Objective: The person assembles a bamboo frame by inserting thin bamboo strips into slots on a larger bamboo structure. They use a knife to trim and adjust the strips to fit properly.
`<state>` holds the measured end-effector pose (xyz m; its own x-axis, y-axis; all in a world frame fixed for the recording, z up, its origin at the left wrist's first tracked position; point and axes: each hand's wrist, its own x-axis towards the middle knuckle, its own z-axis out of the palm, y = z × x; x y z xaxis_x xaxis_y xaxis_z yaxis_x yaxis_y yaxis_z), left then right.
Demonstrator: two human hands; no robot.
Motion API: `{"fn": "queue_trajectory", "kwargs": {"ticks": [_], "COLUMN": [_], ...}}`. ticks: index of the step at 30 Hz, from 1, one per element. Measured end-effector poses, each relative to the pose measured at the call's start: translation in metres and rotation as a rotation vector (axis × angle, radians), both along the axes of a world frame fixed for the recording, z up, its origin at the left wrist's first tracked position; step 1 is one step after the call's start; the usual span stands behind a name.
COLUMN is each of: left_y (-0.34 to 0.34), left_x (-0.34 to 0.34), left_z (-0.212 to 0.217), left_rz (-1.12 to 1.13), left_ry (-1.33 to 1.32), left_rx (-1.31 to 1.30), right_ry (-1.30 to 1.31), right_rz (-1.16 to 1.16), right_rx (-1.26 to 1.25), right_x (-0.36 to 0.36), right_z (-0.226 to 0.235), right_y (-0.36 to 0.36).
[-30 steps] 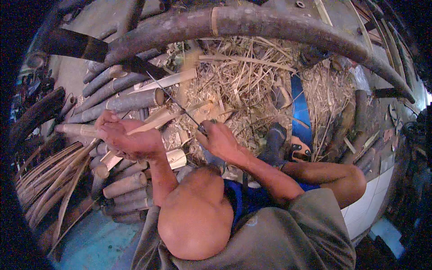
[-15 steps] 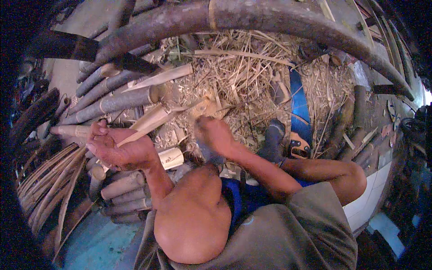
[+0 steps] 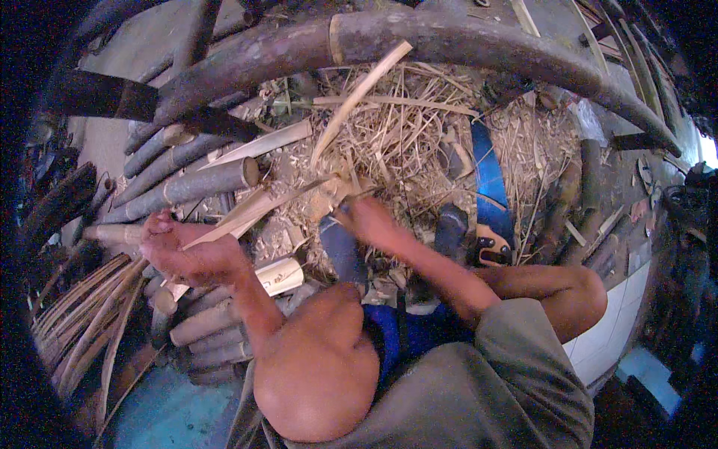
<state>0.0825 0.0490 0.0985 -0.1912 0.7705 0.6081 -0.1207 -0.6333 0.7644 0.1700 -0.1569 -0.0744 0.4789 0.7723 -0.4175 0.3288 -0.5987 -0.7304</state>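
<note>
Legible text: none.
Item 1: split bamboo piece (image 3: pixel 280 278), pale face, lying just beside the left forearm. Bears a few small dark marks, perhaps handwriting; too small and blurred to read.
</note>
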Motion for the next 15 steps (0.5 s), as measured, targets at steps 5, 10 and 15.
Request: {"fn": "queue_trajectory", "kwargs": {"ticks": [5, 10, 15], "left_y": [-0.01, -0.021, -0.045], "left_x": [0.018, 0.014, 0.033], "left_z": [0.009, 0.02, 0.041], "left_rz": [-0.04, -0.129, -0.079], "left_ry": [-0.054, 0.04, 0.006], "left_rx": [-0.074, -0.207, -0.485], "right_ry": [-0.072, -0.074, -0.035], "right_rz": [-0.125, -0.105, -0.121], "right_rx": [-0.185, -0.044, -0.057], "right_x": [0.013, -0.006, 0.0], "right_z": [-0.06, -0.03, -0.022], "right_y": [-0.013, -0.03, -0.038]}}
